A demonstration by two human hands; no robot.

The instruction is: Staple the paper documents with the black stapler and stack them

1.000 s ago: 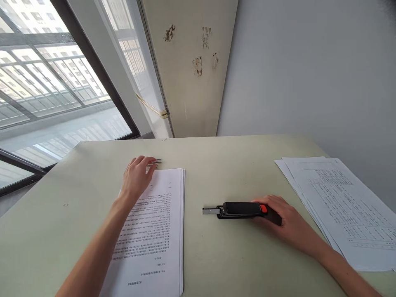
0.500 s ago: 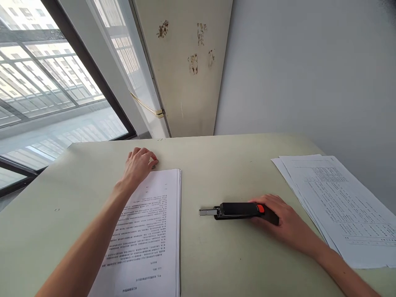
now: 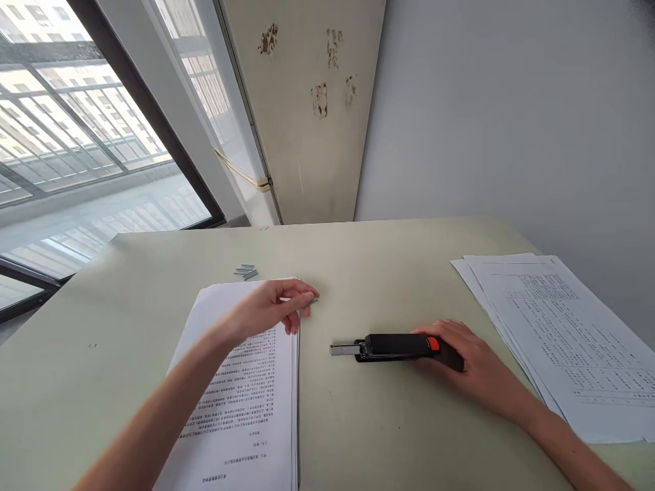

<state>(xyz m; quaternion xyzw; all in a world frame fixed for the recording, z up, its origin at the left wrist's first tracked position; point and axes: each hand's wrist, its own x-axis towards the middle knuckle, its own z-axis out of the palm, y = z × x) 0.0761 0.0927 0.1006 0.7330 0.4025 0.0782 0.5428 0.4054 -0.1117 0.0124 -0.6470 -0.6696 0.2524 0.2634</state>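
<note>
Between thumb and fingers, my left hand (image 3: 284, 305) pinches a small grey strip of staples (image 3: 314, 300), over the right edge of a printed paper stack (image 3: 240, 402). Several more staple strips (image 3: 247, 271) lie loose just beyond the stack's far edge. My right hand (image 3: 455, 358) wraps round the rear of a black stapler (image 3: 399, 346) with a red button, which lies on its side or flat on the table; I cannot tell which. From the stapler's front a metal magazine tray (image 3: 345, 350) sticks out to the left.
A fanned pile of printed sheets (image 3: 557, 334) lies at the right of the pale table (image 3: 368, 429). Beyond the table's far edge stand a stained cream panel (image 3: 312, 157) and a grey wall (image 3: 501, 116). A window (image 3: 86, 129) is at the left.
My left hand has moved right and nearer from the staple strips, carrying one strip and leaving the others uncovered. My right hand and the stapler have stayed in place.
</note>
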